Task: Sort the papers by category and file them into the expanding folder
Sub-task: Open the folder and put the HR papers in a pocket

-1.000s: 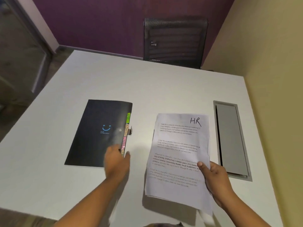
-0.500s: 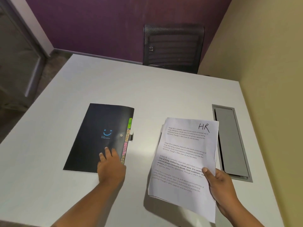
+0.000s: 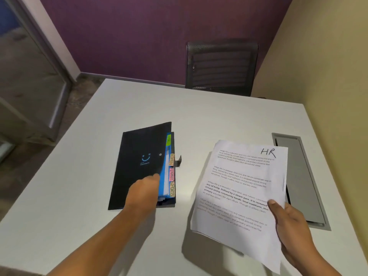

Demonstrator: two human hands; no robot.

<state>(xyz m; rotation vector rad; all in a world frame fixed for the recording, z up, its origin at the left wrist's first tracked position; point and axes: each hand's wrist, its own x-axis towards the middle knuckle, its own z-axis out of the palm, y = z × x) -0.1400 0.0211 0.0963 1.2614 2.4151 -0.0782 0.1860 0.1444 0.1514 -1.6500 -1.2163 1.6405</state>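
- Half a second ago the left hand (image 3: 146, 191) lay flat on the shut expanding folder (image 3: 131, 182). Now its front cover (image 3: 147, 140) is lifted along the right edge, showing blue pockets.
- The label tabs now read clearly: a green HR tab (image 3: 168, 139) at the far end, then ADMIN (image 3: 172, 159), FINANCE (image 3: 171, 174) and SPORTS (image 3: 172, 189) nearer.
- I judge the folder is now ready for filing, and the far pocket suits the top sheet.
- The left arm reaches in from the near side. The thumb lies on the cover and the fingers tuck out of sight beneath its edge, gripping it.
- The right hand (image 3: 290, 224) pinches the papers (image 3: 239, 188) at their near right corner, thumb on top, holding them tilted above the table (image 3: 199, 116), right of the folder. "HR" is handwritten on the top sheet.
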